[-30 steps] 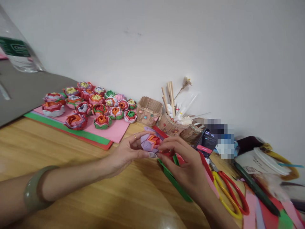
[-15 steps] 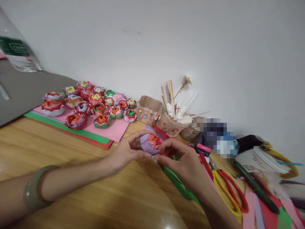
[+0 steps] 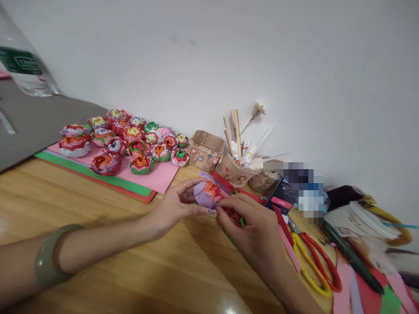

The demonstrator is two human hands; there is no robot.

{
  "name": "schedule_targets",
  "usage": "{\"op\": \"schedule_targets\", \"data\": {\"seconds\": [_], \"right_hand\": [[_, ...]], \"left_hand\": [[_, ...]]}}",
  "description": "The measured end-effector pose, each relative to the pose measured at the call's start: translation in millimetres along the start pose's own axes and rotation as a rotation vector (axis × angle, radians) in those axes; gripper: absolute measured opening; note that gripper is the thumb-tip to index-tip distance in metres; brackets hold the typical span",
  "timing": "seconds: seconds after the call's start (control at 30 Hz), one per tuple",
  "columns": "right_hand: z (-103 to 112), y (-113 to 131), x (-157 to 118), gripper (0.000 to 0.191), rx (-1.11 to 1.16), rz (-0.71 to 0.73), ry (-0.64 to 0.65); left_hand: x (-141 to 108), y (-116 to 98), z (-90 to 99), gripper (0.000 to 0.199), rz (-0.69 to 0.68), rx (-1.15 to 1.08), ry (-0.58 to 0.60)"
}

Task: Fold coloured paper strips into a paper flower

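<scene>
Head view: above the tabletop (image 3: 144,270), near the middle, the left hand (image 3: 175,209) holds a small folded paper flower (image 3: 204,195), lilac outside with orange and red points inside, thumb below and fingers behind it. The right hand (image 3: 253,224) is narrowed to a pinch at the flower's lower right side, fingertips together on a lilac petal. A ring (image 3: 185,185) shows on the left hand and a bangle (image 3: 46,259) on that forearm.

Toward the tabletop's back edge, left of centre, finished flowers (image 3: 142,164) stand in loose rows on a pink sheet (image 3: 159,179), whose front right corner is bare; green and red sheets jut out beneath its front edge. Right of them, along the back edge, stand three decorated baskets (image 3: 204,152), the middle one filled with wooden sticks (image 3: 236,135) and other slim pieces.

Beyond the right hand a phone (image 3: 281,194) leans tilted. Toward the tabletop's right side lie scissors (image 3: 297,239) with yellow and red handles, coloured paper strips (image 3: 343,281) and a lidded white tub (image 3: 352,224).
</scene>
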State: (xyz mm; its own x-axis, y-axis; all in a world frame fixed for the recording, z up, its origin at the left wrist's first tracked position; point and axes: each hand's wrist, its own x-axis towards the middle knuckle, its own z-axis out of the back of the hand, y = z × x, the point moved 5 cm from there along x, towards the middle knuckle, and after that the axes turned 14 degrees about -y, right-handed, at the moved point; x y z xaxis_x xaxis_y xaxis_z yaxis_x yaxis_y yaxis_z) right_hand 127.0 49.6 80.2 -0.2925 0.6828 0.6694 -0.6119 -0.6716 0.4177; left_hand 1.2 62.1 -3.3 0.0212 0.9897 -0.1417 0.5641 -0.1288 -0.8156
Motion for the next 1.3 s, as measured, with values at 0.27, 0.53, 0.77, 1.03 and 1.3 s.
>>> {"op": "schedule_targets", "data": {"seconds": [0.27, 0.53, 0.77, 1.03, 1.3], "right_hand": [[3, 6, -3, 0.011, -0.109, 0.164, -0.066], [0, -6, 5, 0.014, 0.243, -0.248, 0.201], [2, -7, 4, 0.014, 0.116, -0.136, 0.158], [5, 3, 1, 0.014, 0.005, 0.015, 0.023], [-4, -27, 0, 0.017, 0.45, -0.717, 0.336]], "left_hand": [[-2, -2, -1.0, 0.05, 0.007, 0.004, -0.022], [-1, 1, 1.6, 0.051, 0.027, 0.008, -0.058], [0, 2, 0.1, 0.05, 0.06, -0.015, -0.055], [-2, 1, -2.9, 0.044, 0.055, 0.009, -0.015], [0, 0, -0.9, 0.042, 0.04, -0.006, -0.024]]}}
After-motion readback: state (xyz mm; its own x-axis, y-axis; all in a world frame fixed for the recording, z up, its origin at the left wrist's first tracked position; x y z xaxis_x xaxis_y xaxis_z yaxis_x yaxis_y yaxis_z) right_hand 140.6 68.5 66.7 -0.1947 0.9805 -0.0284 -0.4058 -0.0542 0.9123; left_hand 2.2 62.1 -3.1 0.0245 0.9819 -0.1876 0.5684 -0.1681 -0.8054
